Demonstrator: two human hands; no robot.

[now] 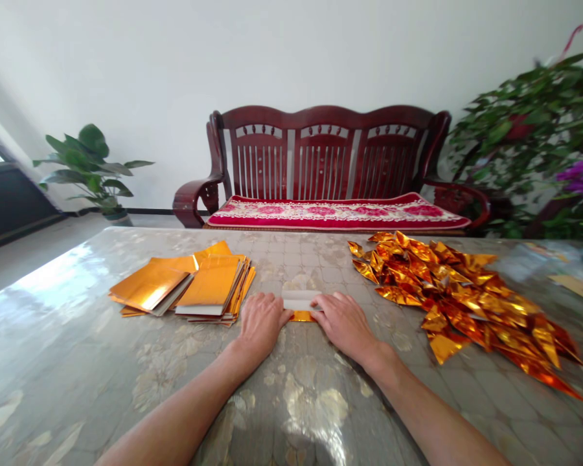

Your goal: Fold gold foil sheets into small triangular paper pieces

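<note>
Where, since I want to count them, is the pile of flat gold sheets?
In the head view, the pile of sheets lies on the table, left of centre, just left of the left hand.

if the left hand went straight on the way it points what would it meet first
The partly folded sheet: the left hand points forward and inward and touches the sheet's left end. Beyond, the right hand may lie near that line; depth is unclear.
</note>
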